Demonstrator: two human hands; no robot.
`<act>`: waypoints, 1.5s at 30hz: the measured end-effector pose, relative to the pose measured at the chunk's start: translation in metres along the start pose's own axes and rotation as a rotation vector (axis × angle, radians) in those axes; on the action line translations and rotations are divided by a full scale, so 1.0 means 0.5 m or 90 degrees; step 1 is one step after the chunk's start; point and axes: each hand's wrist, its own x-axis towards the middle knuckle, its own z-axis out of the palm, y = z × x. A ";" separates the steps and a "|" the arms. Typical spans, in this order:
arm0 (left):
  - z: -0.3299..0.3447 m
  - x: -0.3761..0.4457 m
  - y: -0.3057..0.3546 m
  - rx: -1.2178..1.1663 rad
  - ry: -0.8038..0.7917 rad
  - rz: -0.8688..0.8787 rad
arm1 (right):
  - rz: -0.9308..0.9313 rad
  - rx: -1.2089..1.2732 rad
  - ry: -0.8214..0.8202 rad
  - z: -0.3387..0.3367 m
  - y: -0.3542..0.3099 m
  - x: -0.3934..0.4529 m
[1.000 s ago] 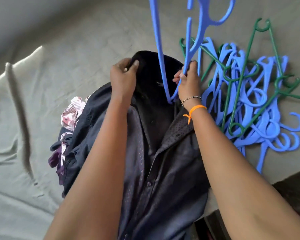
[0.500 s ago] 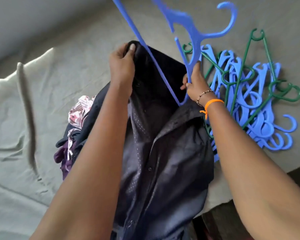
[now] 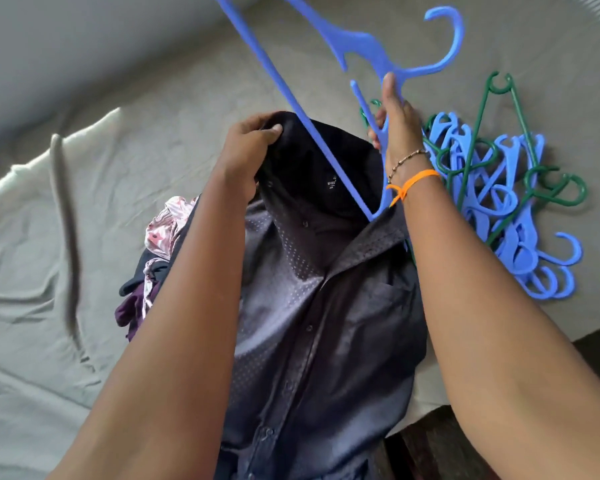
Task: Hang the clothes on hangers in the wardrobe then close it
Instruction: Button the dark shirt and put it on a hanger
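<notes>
Shirt (image 3: 326,306) and hanger meet over a bed (image 3: 49,306) covered in a grey-green sheet. The left hand (image 3: 250,147) pinches the dark shirt's collar at one side and lifts it open, while the right hand (image 3: 399,126) grips the neck of a blue hanger (image 3: 368,53) just below its hook. Within the past second the hanger has swung from nearly upright to a slant: its hook now points up and right, one arm runs up out of the top of the picture, and the lower end dips into the open collar near the label. That shift suggests the threading of the first shoulder is under way, though the shirt is not yet seated on the hanger.

A heap of spare blue and green hangers (image 3: 499,202) lies on the bed to the right, close to the right wrist, which wears an orange band (image 3: 413,180). More clothes (image 3: 160,244), pink-patterned and purple, sit bunched under the left forearm. No wardrobe is in sight, so hanging and closing appear to be some way off.
</notes>
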 end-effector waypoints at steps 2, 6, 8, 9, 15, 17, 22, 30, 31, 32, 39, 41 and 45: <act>-0.012 0.001 0.006 -0.032 0.023 -0.028 | -0.021 -0.053 0.025 -0.015 0.023 -0.011; -0.021 -0.008 0.020 -0.073 -0.011 -0.082 | -0.073 -0.176 0.062 -0.061 0.077 -0.018; -0.023 -0.018 0.027 -0.097 -0.047 -0.117 | -0.105 -0.284 0.130 -0.073 0.084 -0.016; -0.027 -0.023 0.033 -0.127 -0.059 -0.141 | -0.117 -0.340 0.159 -0.081 0.090 -0.017; -0.089 -0.035 0.047 -0.225 -0.119 -0.229 | -0.125 -0.576 0.221 -0.113 0.121 -0.029; -0.099 -0.035 0.039 -0.244 -0.101 -0.241 | -0.129 -0.594 0.211 -0.112 0.126 -0.027; -0.108 -0.031 0.048 -0.206 -0.075 -0.233 | -0.115 -0.573 0.164 -0.119 0.122 -0.034; -0.101 -0.021 0.036 0.015 -0.045 -0.118 | -0.036 -0.229 -0.060 -0.135 0.099 -0.072; -0.101 -0.017 0.030 0.135 -0.031 -0.079 | -0.047 -0.269 -0.041 -0.134 0.107 -0.076; -0.098 -0.015 0.025 0.264 -0.022 -0.041 | -0.054 -0.297 -0.024 -0.133 0.115 -0.077; -0.030 -0.030 0.013 0.707 0.147 0.205 | -0.058 -0.362 0.057 -0.126 0.123 -0.065; -0.022 -0.037 0.017 0.719 0.146 0.232 | -0.051 -0.385 0.092 -0.136 0.124 -0.067; -0.019 -0.062 0.025 0.679 0.128 0.252 | -0.034 -0.357 0.140 -0.149 0.145 -0.082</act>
